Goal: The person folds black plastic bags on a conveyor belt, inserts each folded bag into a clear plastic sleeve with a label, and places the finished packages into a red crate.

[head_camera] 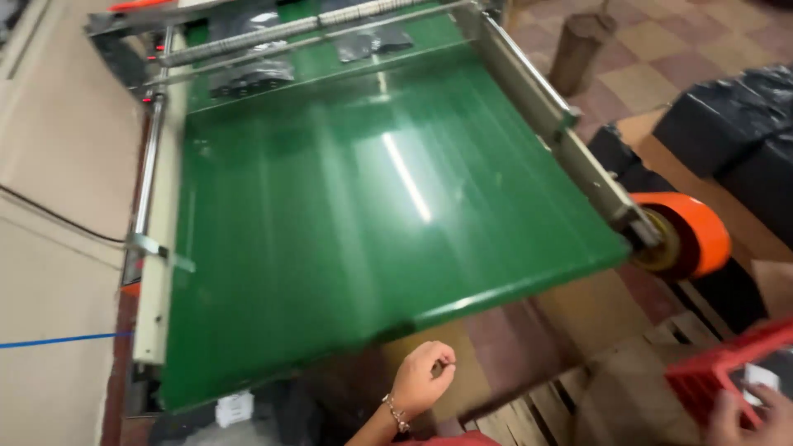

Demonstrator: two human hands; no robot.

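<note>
Left hand (pixel 423 376): fingers (pixel 443 361) curled into a loose fist, thumb against forefinger; whether anything small is pinched there cannot be told. Bracelet (pixel 395 411) at the wrist. Positioned just below the near edge of the green conveyor belt (pixel 363 206), not touching it.

Right hand (pixel 747 417): at the lower right corner, partly cut off. Fingers closed on the rim of a red plastic crate (pixel 719 367); a small white card (pixel 760 378) just above the fingertips, contact unclear.

Beyond the left fingers: belt surface glossy, sloping away, bounded by grey metal side rails (pixel 570 140). At the far end, black bags (pixel 248 78) under a cross bar.

Right of the left fingers, above the right fingers: orange roller (pixel 690 235) at the belt's corner. Further right: stacked black bundles (pixel 735 124).

Below both hands: wooden pallet slats (pixel 545 409) and brown cardboard (pixel 578 310).

Left of the left fingers: white box (pixel 234 407) under the belt frame.
</note>
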